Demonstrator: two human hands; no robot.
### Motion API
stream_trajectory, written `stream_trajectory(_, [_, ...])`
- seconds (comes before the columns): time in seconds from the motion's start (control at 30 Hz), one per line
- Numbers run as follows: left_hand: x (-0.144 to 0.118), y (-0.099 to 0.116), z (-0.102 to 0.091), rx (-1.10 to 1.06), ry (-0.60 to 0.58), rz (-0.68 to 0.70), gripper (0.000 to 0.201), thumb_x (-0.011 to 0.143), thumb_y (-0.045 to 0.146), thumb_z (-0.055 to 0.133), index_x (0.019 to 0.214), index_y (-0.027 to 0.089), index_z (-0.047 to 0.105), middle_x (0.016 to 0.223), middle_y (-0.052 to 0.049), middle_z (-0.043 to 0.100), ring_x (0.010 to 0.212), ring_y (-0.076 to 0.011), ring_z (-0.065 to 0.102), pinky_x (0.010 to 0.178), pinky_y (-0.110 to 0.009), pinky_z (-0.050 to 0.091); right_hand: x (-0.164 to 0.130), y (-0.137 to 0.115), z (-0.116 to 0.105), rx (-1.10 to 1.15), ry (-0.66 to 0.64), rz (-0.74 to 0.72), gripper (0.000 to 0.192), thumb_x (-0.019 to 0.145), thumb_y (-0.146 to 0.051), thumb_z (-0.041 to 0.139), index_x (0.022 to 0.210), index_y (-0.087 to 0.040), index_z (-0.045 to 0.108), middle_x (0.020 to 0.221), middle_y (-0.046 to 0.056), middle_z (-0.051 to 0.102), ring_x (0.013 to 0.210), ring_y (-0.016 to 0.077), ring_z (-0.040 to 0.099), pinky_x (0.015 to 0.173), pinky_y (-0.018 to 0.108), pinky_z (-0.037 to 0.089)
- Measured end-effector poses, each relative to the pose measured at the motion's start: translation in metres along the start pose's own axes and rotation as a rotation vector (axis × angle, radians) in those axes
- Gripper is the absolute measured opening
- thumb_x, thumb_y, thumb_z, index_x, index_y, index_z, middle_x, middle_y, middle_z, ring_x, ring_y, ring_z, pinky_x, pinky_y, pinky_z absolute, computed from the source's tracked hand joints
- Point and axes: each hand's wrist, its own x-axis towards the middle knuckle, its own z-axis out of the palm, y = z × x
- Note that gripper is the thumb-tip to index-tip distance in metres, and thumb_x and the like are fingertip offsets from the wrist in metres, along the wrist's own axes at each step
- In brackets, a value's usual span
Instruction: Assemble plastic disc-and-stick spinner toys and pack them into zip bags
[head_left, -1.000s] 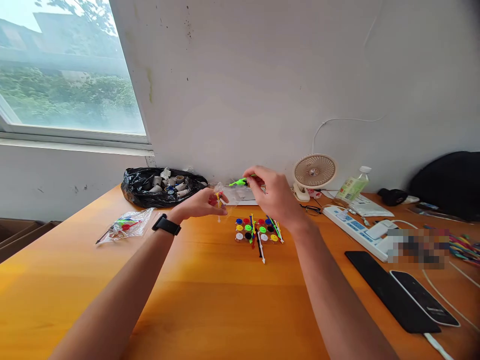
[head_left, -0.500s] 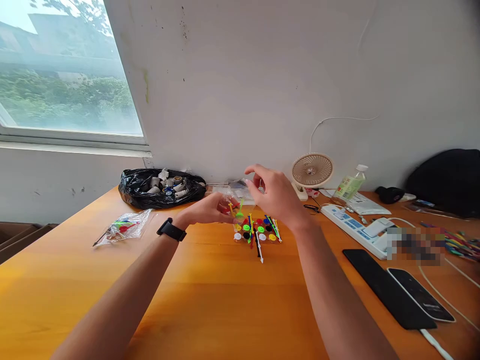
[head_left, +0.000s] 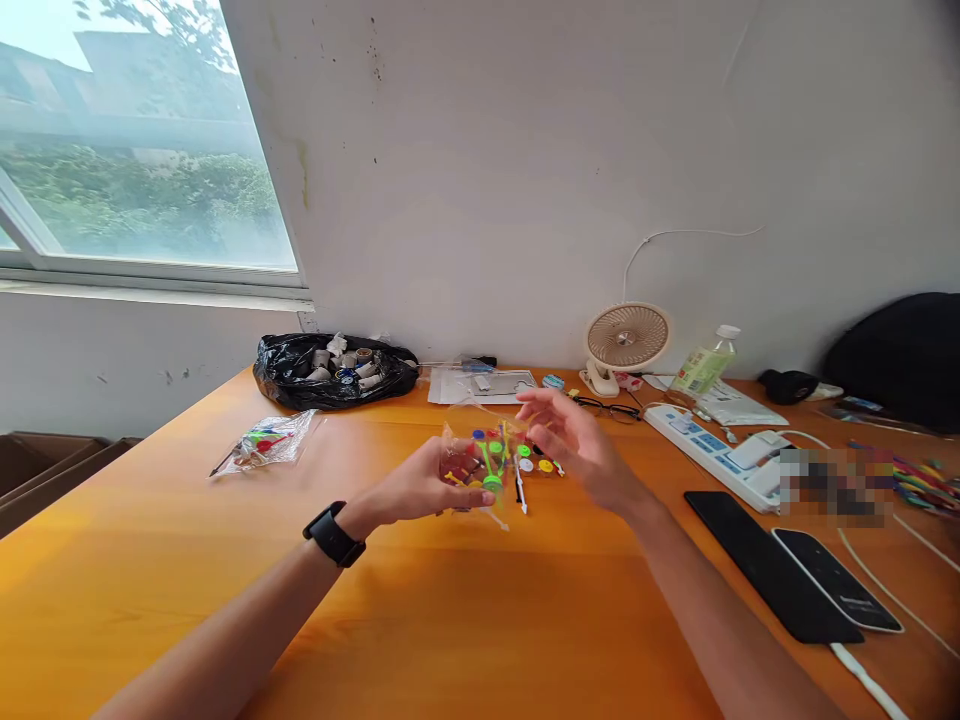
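In the head view, the only one supplied, we take the beige round fan [head_left: 628, 340] as landmark. To its left and nearer to us, over the orange-brown wooden worktop [head_left: 435, 620], we find a clear, crinkled plastic bag [head_left: 480, 465] with small coloured plastic pieces showing through it. The left hand [head_left: 427, 485] is clamped on the bag, thumb in front. The right hand [head_left: 571, 440], nearer to us than the fan and slightly left of it, has its fingers apart beside the bag; we cannot confirm contact. Flat, round plastic discs in several colours [head_left: 545, 466] lie behind and beside the bag, also left of the fan.

We judge the bag light, limp and slippery, its pieces stiff but thin enough to snap; gathered film at the side offers the safest hold.

Right of the fan stands a clear plastic bottle with a green label [head_left: 701, 365]; its print is too small to read. We could read no brand or other writing.
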Motion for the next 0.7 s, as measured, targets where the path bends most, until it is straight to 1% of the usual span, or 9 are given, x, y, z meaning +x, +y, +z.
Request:
stream_trajectory(0.07, [-0.006, -0.003, 0.011, -0.065, -0.011, -0.022, 0.035, 0.081, 0.046, 0.084, 0.096, 0.019, 0.068, 0.075, 0.001, 0.063, 0.062, -0.011, 0.058, 0.052, -0.02, 0.043, -0.013, 0.015, 0.011, 0.153, -0.079, 0.055, 0.053, 0.089, -0.053, 0.077, 0.131, -0.024, 0.062, 0.11, 0.008, 0.068, 0.094, 0.021, 0.066, 0.082, 0.034, 0.056])
stream_trajectory(0.1, [-0.009, -0.005, 0.016, -0.089, -0.023, -0.027, 0.034, 0.082, 0.046, 0.084, 0.099, 0.02, 0.069, 0.076, 0.001, 0.065, 0.063, -0.0115, 0.059, 0.053, -0.021, 0.044, -0.018, 0.02, 0.016, 0.209, -0.085, 0.087, 0.051, 0.087, -0.049, 0.08, 0.128, -0.024, 0.064, 0.109, 0.007, 0.069, 0.092, 0.0207, 0.066, 0.083, 0.034, 0.056])
stream_trajectory(0.2, [-0.011, -0.013, 0.021, -0.138, -0.032, -0.015, 0.036, 0.085, 0.048, 0.081, 0.107, 0.02, 0.075, 0.089, -0.005, 0.075, 0.075, -0.0169, 0.069, 0.065, -0.026, 0.051, -0.025, 0.031, 0.028, 0.302, -0.051, 0.153, 0.03, 0.088, -0.047, 0.08, 0.103, -0.022, 0.073, 0.094, 0.005, 0.072, 0.085, 0.0191, 0.067, 0.08, 0.033, 0.056])
stream_trajectory(0.27, [-0.011, -0.018, 0.02, -0.146, 0.044, 0.005, 0.039, 0.084, 0.048, 0.082, 0.111, 0.02, 0.078, 0.104, -0.009, 0.078, 0.087, -0.0215, 0.073, 0.073, -0.029, 0.056, -0.026, 0.035, 0.031, 0.324, -0.043, 0.179, 0.028, 0.089, -0.047, 0.078, 0.09, -0.02, 0.075, 0.083, 0.003, 0.071, 0.075, 0.017, 0.064, 0.072, 0.03, 0.054])
stream_trajectory(0.3, [-0.011, -0.02, 0.018, -0.141, 0.1, 0.015, 0.04, 0.083, 0.047, 0.083, 0.112, 0.02, 0.079, 0.111, -0.011, 0.079, 0.093, -0.0232, 0.074, 0.078, -0.031, 0.057, -0.026, 0.037, 0.031, 0.332, -0.038, 0.188, 0.028, 0.089, -0.047, 0.078, 0.087, -0.02, 0.075, 0.079, 0.002, 0.069, 0.071, 0.016, 0.063, 0.068, 0.029, 0.052])
stream_trajectory(0.37, [-0.01, -0.02, 0.014, -0.126, 0.2, 0.029, 0.04, 0.081, 0.045, 0.085, 0.111, 0.019, 0.081, 0.114, -0.012, 0.08, 0.1, -0.0247, 0.074, 0.086, -0.033, 0.057, -0.025, 0.042, 0.031, 0.352, -0.02, 0.202, 0.028, 0.088, -0.047, 0.08, 0.086, -0.019, 0.075, 0.075, 0.001, 0.068, 0.068, 0.0149, 0.061, 0.065, 0.028, 0.051])
stream_trajectory(0.43, [-0.01, -0.019, 0.009, -0.128, 0.259, 0.037, 0.035, 0.082, 0.044, 0.085, 0.106, 0.018, 0.082, 0.109, -0.012, 0.081, 0.102, -0.0247, 0.075, 0.092, -0.033, 0.057, -0.025, 0.046, 0.031, 0.367, 0.006, 0.219, 0.028, 0.086, -0.046, 0.082, 0.087, -0.019, 0.076, 0.076, 0.002, 0.07, 0.068, 0.0149, 0.062, 0.065, 0.028, 0.051])
stream_trajectory(0.53, [-0.01, -0.018, 0.005, -0.172, 0.313, 0.048, 0.03, 0.082, 0.043, 0.086, 0.096, 0.017, 0.081, 0.103, -0.011, 0.082, 0.1, -0.0238, 0.076, 0.093, -0.033, 0.057, -0.025, 0.049, 0.032, 0.382, 0.018, 0.233, 0.028, 0.084, -0.046, 0.083, 0.089, -0.019, 0.077, 0.08, 0.004, 0.073, 0.07, 0.0155, 0.065, 0.067, 0.028, 0.053])
stream_trajectory(0.7, [-0.007, -0.025, -0.001, -0.292, 0.386, 0.053, 0.041, 0.074, 0.038, 0.093, 0.103, 0.017, 0.076, 0.1, -0.01, 0.082, 0.094, -0.0221, 0.077, 0.089, -0.034, 0.059, -0.025, 0.05, 0.036, 0.408, 0.015, 0.246, 0.028, 0.081, -0.045, 0.086, 0.089, -0.019, 0.078, 0.08, 0.003, 0.074, 0.07, 0.0155, 0.066, 0.067, 0.028, 0.055])
